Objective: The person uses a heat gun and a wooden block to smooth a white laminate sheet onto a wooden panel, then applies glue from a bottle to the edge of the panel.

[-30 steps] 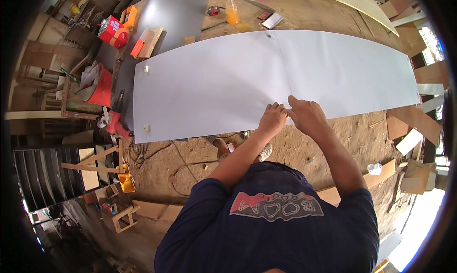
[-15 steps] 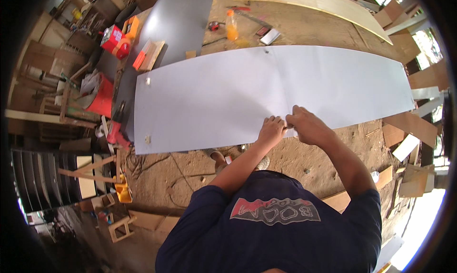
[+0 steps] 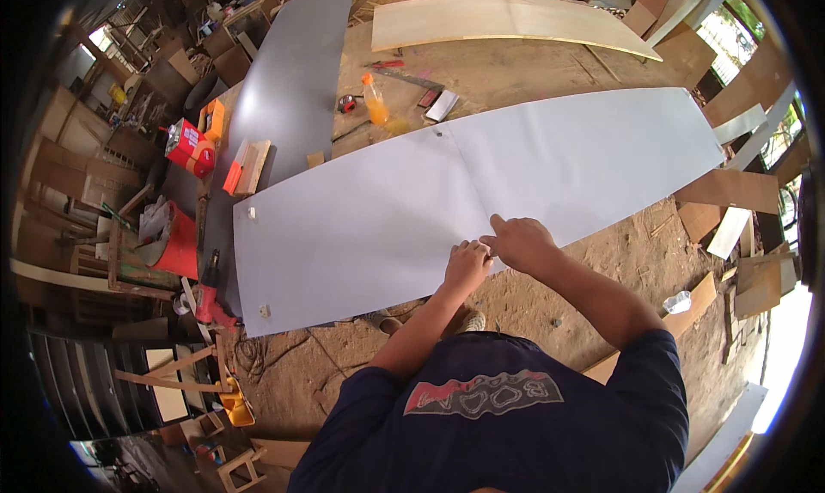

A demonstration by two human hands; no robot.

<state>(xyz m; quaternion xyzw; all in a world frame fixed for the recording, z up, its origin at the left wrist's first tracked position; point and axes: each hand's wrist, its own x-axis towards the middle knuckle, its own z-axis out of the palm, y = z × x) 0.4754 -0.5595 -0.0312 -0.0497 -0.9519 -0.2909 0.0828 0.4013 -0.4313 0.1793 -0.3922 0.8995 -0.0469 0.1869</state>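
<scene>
A long light-grey panel [image 3: 361,209] lies across in front of me, a faint line running over it from a small dark spot [image 3: 440,134] at its far edge toward my hands. At the panel's near edge my left hand [image 3: 468,265] has its fingers curled and pressed together. Right beside it, my right hand [image 3: 520,242] is closed, thumb and forefinger drawn together against the left fingertips. Whatever lies between the fingers is hidden or too small to name. Small pale pieces [image 3: 264,310] sit near the panel's left corners.
Beyond the panel are an orange drink bottle [image 3: 375,102], a tape measure [image 3: 347,104] and a pale wooden board [image 3: 507,20]. To the left are a red can [image 3: 189,149], a wooden box [image 3: 249,168], a red heat gun [image 3: 209,304] and a red bucket [image 3: 178,242]. Offcuts [image 3: 730,188] lean at right.
My view has shifted and tilted, so the panel now slants up to the right and more of the far board shows. Both hands remain together at the near edge.
</scene>
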